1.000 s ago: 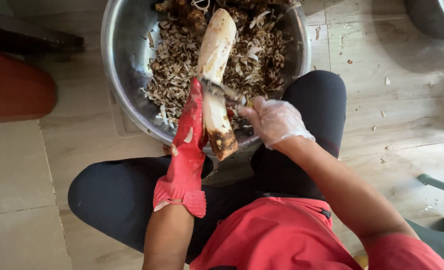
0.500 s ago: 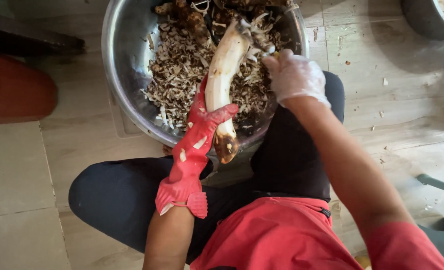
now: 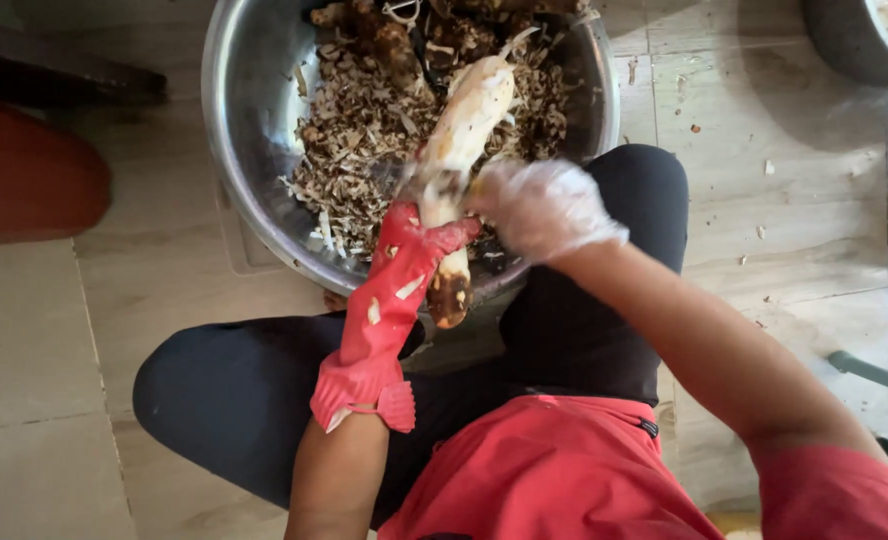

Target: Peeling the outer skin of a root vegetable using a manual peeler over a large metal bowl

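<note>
1. The left hand (image 3: 414,250), covered by a long red rubber glove, is closed around the lower part of a long pale root (image 3: 459,150); the gloved thumb is wrapped across the front of it.
2. The right hand (image 3: 539,205), covered by a thin clear glove, is pressed against the right side of the root just above the left hand. It is blurred; whether anything is gripped in it cannot be told.
3. The root is held tilted over the near rim of a large metal bowl (image 3: 239,190). Its peeled upper end is pointed into the bowl, and its dark, unpeeled lower end is projected past the rim toward the lap.
4. The bowl is filled with brown and white peelings (image 3: 354,150); several unpeeled roots (image 3: 384,40) are seen at its far side.
5. The bowl is set on a pale tiled floor (image 3: 764,150), just beyond the knees.
</note>
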